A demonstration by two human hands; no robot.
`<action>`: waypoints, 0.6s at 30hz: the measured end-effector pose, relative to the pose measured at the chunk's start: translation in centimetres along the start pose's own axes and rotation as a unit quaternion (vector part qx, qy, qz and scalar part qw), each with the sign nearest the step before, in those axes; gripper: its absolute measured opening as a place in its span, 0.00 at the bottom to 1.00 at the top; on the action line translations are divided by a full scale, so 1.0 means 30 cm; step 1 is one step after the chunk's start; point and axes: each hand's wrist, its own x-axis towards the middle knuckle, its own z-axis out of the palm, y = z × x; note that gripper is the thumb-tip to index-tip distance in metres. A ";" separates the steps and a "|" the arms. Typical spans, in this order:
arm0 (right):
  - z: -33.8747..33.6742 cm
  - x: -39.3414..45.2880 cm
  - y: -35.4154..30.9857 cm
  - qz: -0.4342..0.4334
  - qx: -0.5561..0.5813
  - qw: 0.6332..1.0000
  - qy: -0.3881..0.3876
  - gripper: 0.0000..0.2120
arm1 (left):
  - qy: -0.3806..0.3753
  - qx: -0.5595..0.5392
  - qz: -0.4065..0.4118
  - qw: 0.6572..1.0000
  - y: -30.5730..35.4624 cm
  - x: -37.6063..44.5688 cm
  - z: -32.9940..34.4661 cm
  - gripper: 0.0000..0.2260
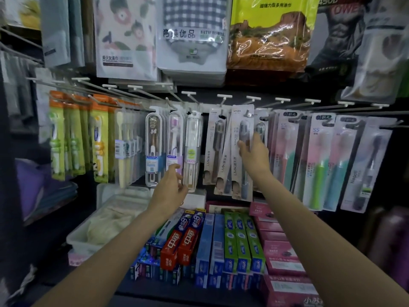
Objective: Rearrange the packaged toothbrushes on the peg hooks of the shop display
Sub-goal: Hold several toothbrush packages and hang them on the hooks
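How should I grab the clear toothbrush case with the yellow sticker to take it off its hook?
Take the clear toothbrush case by its long narrow sides, about halfway up, coming straight from the front. It hangs upright from a hook through its top tab, so a side grip probably lets you lift and slide it forward. The left hand is near its bottom end.

the right hand (252,149) holds a grey toothbrush pack (242,151) tilted at the peg hooks (223,100), while the left hand (171,185) reaches loosely toward clear toothbrush cases (174,147) above stacked toothpaste boxes (212,242).
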 end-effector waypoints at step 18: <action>-0.098 -0.108 0.117 -0.017 -0.143 0.988 -0.053 0.23 | -0.022 -0.008 0.018 1.000 0.060 -0.046 0.085 0.20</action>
